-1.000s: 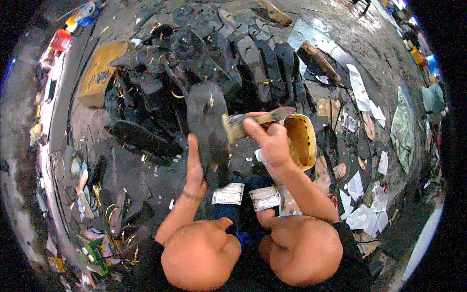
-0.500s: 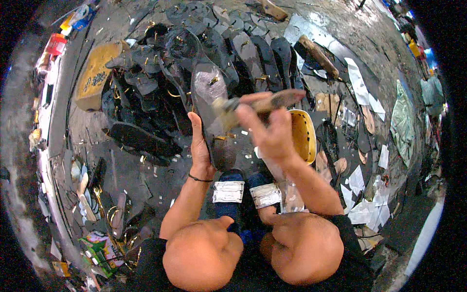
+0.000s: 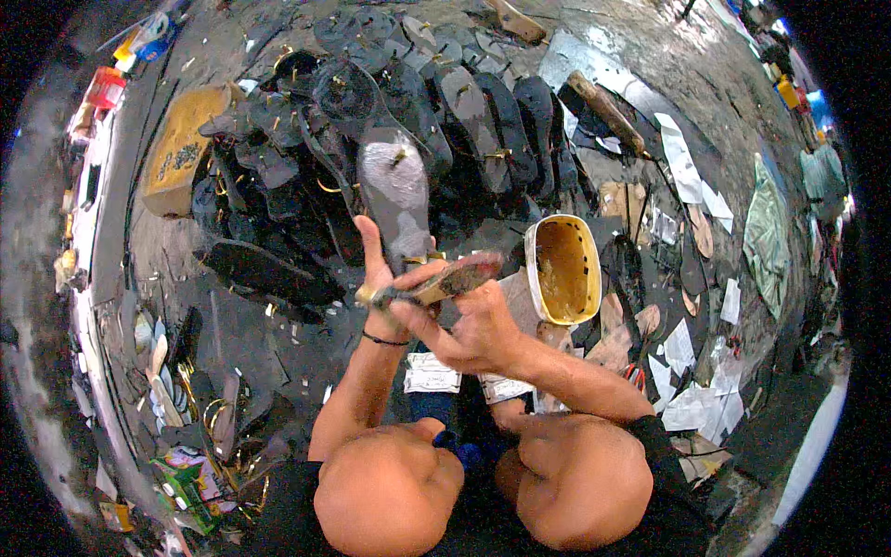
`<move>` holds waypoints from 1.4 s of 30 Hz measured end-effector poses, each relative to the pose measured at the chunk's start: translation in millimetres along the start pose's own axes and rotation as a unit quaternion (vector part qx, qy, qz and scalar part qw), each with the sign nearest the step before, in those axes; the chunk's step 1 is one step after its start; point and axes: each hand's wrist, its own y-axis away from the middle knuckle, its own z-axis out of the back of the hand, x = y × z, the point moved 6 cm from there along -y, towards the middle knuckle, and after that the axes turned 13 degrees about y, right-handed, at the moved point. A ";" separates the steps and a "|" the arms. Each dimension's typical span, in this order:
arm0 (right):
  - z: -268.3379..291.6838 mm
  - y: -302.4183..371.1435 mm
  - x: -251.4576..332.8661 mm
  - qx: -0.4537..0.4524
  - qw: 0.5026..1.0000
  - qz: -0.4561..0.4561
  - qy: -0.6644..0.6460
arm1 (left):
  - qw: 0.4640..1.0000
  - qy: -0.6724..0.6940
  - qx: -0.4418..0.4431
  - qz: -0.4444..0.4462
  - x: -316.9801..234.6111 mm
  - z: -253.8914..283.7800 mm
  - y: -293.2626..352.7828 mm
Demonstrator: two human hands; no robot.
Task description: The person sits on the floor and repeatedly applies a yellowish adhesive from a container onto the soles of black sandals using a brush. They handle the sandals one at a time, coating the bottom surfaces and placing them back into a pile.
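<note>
My left hand [image 3: 378, 278] holds the near end of a dark sandal sole [image 3: 396, 193], its grey glue-smeared face turned up and pointing away from me. My right hand [image 3: 464, 327] grips a worn brush [image 3: 436, 284] and lays it crosswise over the heel end of the sole, right beside my left fingers. A yellow cut-open can [image 3: 563, 269] with brownish glue stands just right of the brush tip. My bare knees fill the bottom of the view.
Many dark sandal soles [image 3: 464, 111] with straps are spread on the floor beyond my hands. A yellow box [image 3: 181, 148] lies at the back left. Paper scraps [image 3: 682, 167] and cut pieces cover the floor at right; straps and packets [image 3: 186, 464] lie at left.
The sole has been lifted and pushed further away from me. My right hand with the brush has come down from the middle of the sole to its near end.
</note>
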 end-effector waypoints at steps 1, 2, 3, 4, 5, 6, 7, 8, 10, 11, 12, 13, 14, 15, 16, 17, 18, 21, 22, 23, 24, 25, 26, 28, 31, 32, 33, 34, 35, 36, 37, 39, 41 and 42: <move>8.3 -2.8 -16.7 -0.042 0.998 -0.028 0.032 | 0.999 -0.018 0.023 -0.019 -2.1 -13.8 3.1; 28.9 -6.8 -39.7 -0.086 0.992 -0.059 0.075 | 0.994 -0.061 -0.009 -0.086 2.9 -26.3 4.1; 47.4 -15.2 -50.0 -0.072 0.987 -0.112 0.090 | 0.978 -0.108 -0.035 -0.172 -1.1 -39.4 6.0; 52.2 -15.7 -63.7 -0.073 0.976 -0.204 0.031 | 0.979 -0.117 -0.027 -0.164 4.8 -38.8 3.2; 46.1 -14.3 -56.4 -0.078 0.981 -0.180 0.007 | 0.980 -0.124 -0.020 -0.157 11.3 -36.2 -0.6; 34.9 -9.4 -43.8 -0.082 0.984 -0.155 -0.018 | 0.980 -0.131 -0.012 -0.151 14.4 -35.1 -2.7; 17.2 -7.8 -8.6 -0.032 0.993 -0.094 -0.062 | 0.995 -0.047 0.008 -0.085 14.4 -30.4 -1.5; 11.1 -6.2 18.0 0.021 0.999 0.013 -0.037 | 0.999 0.042 0.025 -0.004 23.0 -31.6 -7.2; 12.0 -8.2 4.0 -0.003 0.998 0.047 0.029 | 0.997 0.069 0.021 0.026 24.0 -25.1 -2.3; 31.4 -17.2 -18.5 -0.026 0.993 -0.096 0.069 | 0.999 0.024 0.025 -0.014 21.7 -23.4 -4.5; 42.9 -22.4 -37.7 -0.040 0.980 -0.158 0.115 | 0.987 -0.071 0.016 -0.144 -0.2 -34.6 4.4; 60.6 -17.2 -55.8 -0.100 0.975 -0.146 0.135 | 0.980 -0.109 -0.006 -0.170 7.8 -44.5 4.4; 52.6 -6.1 -59.6 -0.073 0.970 -0.130 0.191 | 0.899 -0.265 -0.103 -0.332 -0.3 -46.4 9.3; 33.3 -5.1 -20.7 -0.062 0.982 -0.045 0.173 | 0.867 -0.364 -0.181 -0.288 -1.2 -22.4 7.0; 9.1 7.3 -9.0 0.060 0.988 -0.144 0.020 | 0.840 -0.414 -0.201 -0.286 -3.7 -1.1 10.9; -1.5 15.4 9.0 0.116 0.986 -0.105 -0.060 | 0.831 -0.427 -0.147 -0.323 1.5 2.5 10.7; -11.8 20.3 18.9 0.147 0.983 -0.091 -0.055 | 0.824 -0.417 -0.114 -0.365 -5.5 13.3 27.0; 34.9 1.0 -7.6 -0.059 0.960 -0.201 -0.184 | 0.935 -0.139 -0.091 -0.312 -23.8 34.9 77.6; 49.2 -1.8 -10.2 -0.081 0.958 -0.209 -0.178 | 0.962 -0.055 -0.081 -0.256 -37.3 46.0 114.2; 70.6 -0.3 -21.2 -0.107 0.956 -0.214 -0.168 | 0.959 -0.039 -0.047 -0.277 -55.8 49.0 143.7; 88.3 9.4 -40.5 -0.125 0.951 -0.228 -0.166 | 0.954 -0.027 -0.017 -0.299 -71.6 53.3 171.0; 100.1 20.5 -56.7 -0.140 0.946 -0.244 -0.158 | 0.934 -0.033 -0.076 -0.348 -88.9 65.9 192.1; 110.2 32.2 -70.8 -0.151 0.944 -0.259 -0.137 | 0.911 -0.035 -0.134 -0.389 -105.4 80.8 206.5; 108.4 57.9 -95.3 -0.162 0.939 -0.293 -0.076 | 0.895 0.000 -0.126 -0.428 -146.7 132.4 234.5; 105.8 80.5 -113.5 -0.063 0.936 -0.345 -0.027 | 0.826 0.011 -0.191 -0.531 -220.4 185.3 262.4; 111.9 83.5 -112.9 -0.071 0.938 -0.340 -0.012 | 0.814 0.010 -0.214 -0.541 -243.2 196.2 260.7; 114.8 84.3 -114.4 -0.081 0.939 -0.334 0.002 | 0.805 -0.014 -0.224 -0.549 -269.2 201.8 257.2; 121.9 86.1 -117.3 -0.094 0.940 -0.328 0.018 | 0.799 -0.038 -0.232 -0.554 -295.5 207.0 248.1; 138.8 92.4 -128.2 -0.092 0.932 -0.346 0.055 | 0.794 -0.057 -0.246 -0.553 -320.2 216.1 237.9; 144.7 93.7 -123.7 -0.090 0.934 -0.340 0.060 | 0.785 -0.082 -0.260 -0.556 -346.5 224.6 234.3; 138.6 91.3 -118.9 -0.072 0.937 -0.337 0.056 | 0.718 -0.168 -0.376 -0.562 -372.7 257.8 254.9; 128.9 96.1 -134.1 -0.056 0.948 -0.300 0.093 | 0.524 -0.324 -0.582 -0.531 -418.3 302.4 314.0; 172.5 116.0 -130.1 -0.143 0.927 -0.311 0.156 | 0.533 -0.302 -0.571 -0.546 -411.5 297.4 266.0; 151.8 118.8 -133.3 -0.165 0.912 -0.361 0.101 | 0.434 -0.312 -0.613 -0.582 -422.4 309.2 320.5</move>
